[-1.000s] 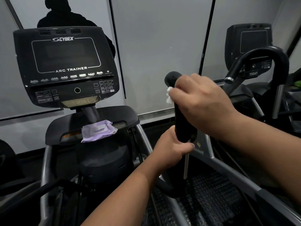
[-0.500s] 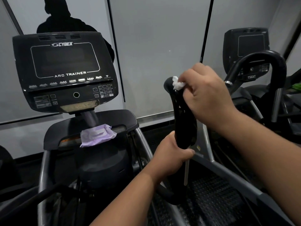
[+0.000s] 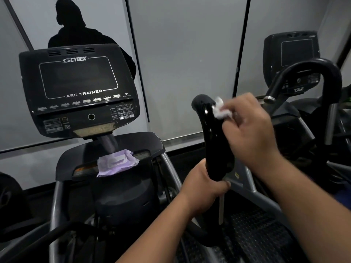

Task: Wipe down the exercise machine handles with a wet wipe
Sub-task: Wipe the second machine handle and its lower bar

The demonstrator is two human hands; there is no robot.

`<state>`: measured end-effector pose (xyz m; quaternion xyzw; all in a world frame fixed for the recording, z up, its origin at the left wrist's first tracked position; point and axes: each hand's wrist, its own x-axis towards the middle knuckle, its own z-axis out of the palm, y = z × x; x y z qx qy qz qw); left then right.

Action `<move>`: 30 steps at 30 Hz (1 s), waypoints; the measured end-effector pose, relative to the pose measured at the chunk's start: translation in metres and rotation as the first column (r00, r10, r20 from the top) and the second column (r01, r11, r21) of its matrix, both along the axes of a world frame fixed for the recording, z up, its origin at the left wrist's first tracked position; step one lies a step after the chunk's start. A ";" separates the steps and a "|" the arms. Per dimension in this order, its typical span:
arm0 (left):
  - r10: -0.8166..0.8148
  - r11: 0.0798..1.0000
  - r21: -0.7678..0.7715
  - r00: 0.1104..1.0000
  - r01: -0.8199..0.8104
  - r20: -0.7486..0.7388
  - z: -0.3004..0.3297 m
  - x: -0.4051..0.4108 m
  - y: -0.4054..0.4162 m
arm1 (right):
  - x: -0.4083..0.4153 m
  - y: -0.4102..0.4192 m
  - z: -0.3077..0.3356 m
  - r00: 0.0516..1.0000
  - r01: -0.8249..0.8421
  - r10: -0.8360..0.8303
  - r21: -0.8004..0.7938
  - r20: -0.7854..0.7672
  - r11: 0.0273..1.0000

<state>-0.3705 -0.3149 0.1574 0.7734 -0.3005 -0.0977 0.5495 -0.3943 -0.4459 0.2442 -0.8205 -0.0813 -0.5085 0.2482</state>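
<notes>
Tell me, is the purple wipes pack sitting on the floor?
No, the purple wipes pack lies on the machine's shelf just below the console.

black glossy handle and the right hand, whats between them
In the head view, a crumpled white wet wipe sits between the right hand and the black glossy handle.

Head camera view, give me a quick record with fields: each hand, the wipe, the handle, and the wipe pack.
left hand: left hand grips the lower part of the black handle
right hand: right hand pinches the white wet wipe
wipe: pressed against the handle's upper part, near its tip
handle: upright, glossy with a wet-looking sheen
wipe pack: purple wipe pack rests on the tray below the console
</notes>
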 end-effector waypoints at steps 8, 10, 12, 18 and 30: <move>0.016 1.000 0.004 1.000 -0.016 -0.009 -0.002 0.004 -0.003 | 0.011 0.002 -0.001 0.998 -0.067 0.067 0.206 0.007 0.976; 0.032 0.999 0.006 0.999 -0.032 -0.012 -0.004 0.004 -0.003 | 0.028 -0.001 0.011 0.988 -0.139 0.152 0.333 -0.014 0.933; 0.032 0.999 0.022 0.999 -0.033 0.005 -0.003 0.003 -0.005 | 0.029 -0.002 0.004 0.978 -0.188 0.209 0.444 0.002 0.876; 0.039 0.999 0.023 0.999 -0.039 0.002 -0.005 0.006 -0.009 | -0.010 0.010 -0.035 0.984 -0.177 0.158 0.446 0.079 0.877; 0.010 0.999 -0.036 1.000 -0.010 -0.015 -0.002 0.001 -0.007 | -0.024 0.022 -0.039 0.991 -0.005 -0.022 0.194 0.136 0.981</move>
